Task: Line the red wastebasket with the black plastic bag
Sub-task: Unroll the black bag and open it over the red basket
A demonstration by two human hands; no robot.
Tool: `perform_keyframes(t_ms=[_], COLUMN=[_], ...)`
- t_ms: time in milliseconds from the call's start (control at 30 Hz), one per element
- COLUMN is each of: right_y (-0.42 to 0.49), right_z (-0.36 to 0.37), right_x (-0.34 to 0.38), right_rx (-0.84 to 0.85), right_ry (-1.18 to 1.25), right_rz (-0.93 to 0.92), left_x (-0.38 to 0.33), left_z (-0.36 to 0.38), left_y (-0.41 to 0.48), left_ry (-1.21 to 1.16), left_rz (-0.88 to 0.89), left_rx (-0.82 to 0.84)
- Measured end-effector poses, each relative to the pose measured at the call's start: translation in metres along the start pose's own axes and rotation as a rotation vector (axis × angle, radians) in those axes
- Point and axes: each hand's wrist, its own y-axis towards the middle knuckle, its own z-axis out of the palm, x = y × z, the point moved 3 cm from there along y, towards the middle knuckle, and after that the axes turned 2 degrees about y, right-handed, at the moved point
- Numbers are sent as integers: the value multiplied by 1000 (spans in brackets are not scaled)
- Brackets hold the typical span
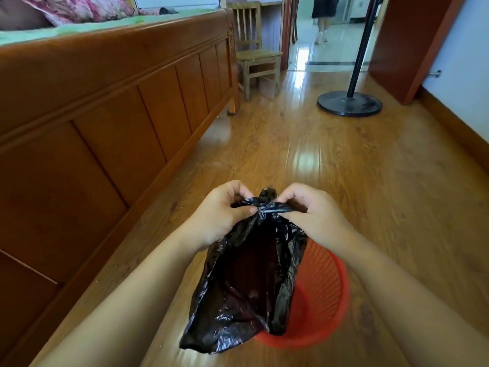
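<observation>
A crinkled black plastic bag (246,282) hangs in the air over the floor, held at its bunched top edge. My left hand (219,215) pinches that edge from the left and my right hand (312,213) pinches it from the right, fingertips almost meeting. The red mesh wastebasket (322,292) stands upright on the wooden floor below and to the right, its left half hidden behind the hanging bag. The bag's lower end dangles outside the basket, in front of its left rim.
A wooden bed frame (105,123) runs along the left. A small wooden chair (258,59) stands at the bed's far end. A black stand with a round base (349,103) sits near the open doorway, where a person's legs (321,30) show.
</observation>
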Motion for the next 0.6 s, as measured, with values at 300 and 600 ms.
perform_keyframes(t_ms=[300,600], right_y=[3,-5], right_z=[0,-5], right_x=[0,2], right_rx=[47,252], right_ry=[108,-21], right_rz=[40,68], left_x=[-9,-5], left_z=[9,10], left_y=[-9,-12], left_ry=[89,297], left_rz=[80,64], left_rx=[60,239])
